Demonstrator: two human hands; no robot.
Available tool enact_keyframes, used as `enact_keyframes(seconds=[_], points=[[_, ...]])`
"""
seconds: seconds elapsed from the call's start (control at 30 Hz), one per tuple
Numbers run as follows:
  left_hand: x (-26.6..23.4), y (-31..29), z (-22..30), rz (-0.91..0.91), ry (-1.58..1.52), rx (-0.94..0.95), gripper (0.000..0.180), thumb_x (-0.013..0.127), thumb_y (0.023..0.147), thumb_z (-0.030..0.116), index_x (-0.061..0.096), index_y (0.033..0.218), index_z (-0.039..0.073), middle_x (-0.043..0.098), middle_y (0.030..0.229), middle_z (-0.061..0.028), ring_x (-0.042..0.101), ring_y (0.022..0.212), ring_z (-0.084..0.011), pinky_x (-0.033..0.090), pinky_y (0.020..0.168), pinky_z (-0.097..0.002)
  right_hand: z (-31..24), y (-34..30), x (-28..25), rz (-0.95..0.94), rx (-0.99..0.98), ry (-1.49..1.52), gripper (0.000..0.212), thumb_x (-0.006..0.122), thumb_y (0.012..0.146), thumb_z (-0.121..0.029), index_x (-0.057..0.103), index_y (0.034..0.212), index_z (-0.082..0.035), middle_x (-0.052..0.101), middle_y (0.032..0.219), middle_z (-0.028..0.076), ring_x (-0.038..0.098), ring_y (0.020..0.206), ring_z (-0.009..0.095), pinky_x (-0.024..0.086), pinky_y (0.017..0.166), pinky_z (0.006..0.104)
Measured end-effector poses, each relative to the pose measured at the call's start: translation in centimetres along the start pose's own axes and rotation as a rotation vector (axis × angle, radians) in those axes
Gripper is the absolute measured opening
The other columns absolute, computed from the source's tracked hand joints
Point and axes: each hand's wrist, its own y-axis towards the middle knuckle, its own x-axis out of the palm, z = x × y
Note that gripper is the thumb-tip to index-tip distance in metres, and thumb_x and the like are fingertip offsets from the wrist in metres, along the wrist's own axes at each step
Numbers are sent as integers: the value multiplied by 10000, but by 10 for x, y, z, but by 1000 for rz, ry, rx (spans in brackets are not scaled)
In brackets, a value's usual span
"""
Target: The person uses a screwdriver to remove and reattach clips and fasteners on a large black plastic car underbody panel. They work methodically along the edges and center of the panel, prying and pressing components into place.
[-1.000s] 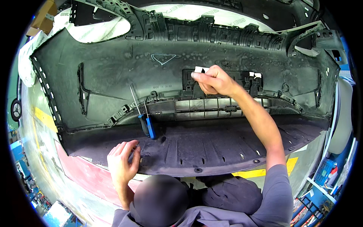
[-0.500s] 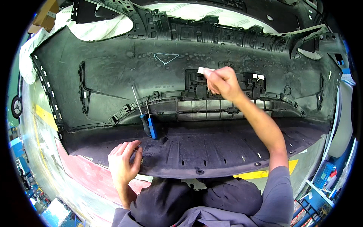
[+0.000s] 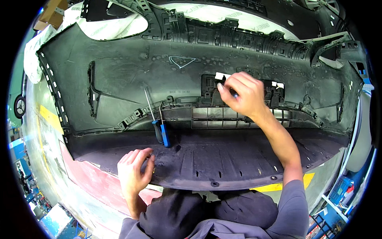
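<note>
A large dark plastic car bumper [image 3: 131, 75] lies inner side up before me. My right hand [image 3: 244, 93] hovers over the black bracket [image 3: 207, 88] near its middle, fingers loosely curled and thumb apart. Just beyond the fingertips a white strip [image 3: 221, 76] sits at the bracket's upper edge. Two smaller white pieces [image 3: 277, 85] are on the bracket's right end. My left hand [image 3: 136, 169] rests at the near edge of the dark lower panel [image 3: 199, 155], fingers lightly bent, thumb apart, nothing visible in it. Two blue-and-black-handled tools [image 3: 162, 133] with thin metal shafts lie between the hands.
A slatted grille [image 3: 219, 115] spans the opening below the bracket. A light triangle outline [image 3: 182, 61] is drawn on the bumper. Other dark bumper parts and white wrapping [image 3: 123, 28] lie beyond. At far left stands a cardboard box [image 3: 51, 15]; at right, a blue crate [image 3: 341, 187].
My right hand has let go of the white strip and moved slightly right and nearer, its fingers loosening. My left hand stays at the panel edge. The whole view has shifted slightly.
</note>
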Motion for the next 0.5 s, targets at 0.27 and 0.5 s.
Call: enact_keyframes(seconds=[0.27, 0.5], points=[[1, -3, -1, 22, -3, -15, 146, 790, 924, 42, 784, 1069, 25, 771, 914, -133, 746, 807, -340, 574, 739, -404, 9, -6, -11, -96, 103, -42, 208, 863, 919, -238, 717, 908, -91, 650, 895, 21, 687, 770, 225, 552, 602, 350], [4, -4, -3, 27, -5, -6, 147, 797, 917, 32, 786, 1064, 25, 767, 900, -132, 740, 796, -338, 571, 734, -404, 11, -6, -4, -32, 58, -249, 379, 858, 983, -415, 701, 898, -80, 743, 884, 94, 768, 761, 255, 567, 573, 390]])
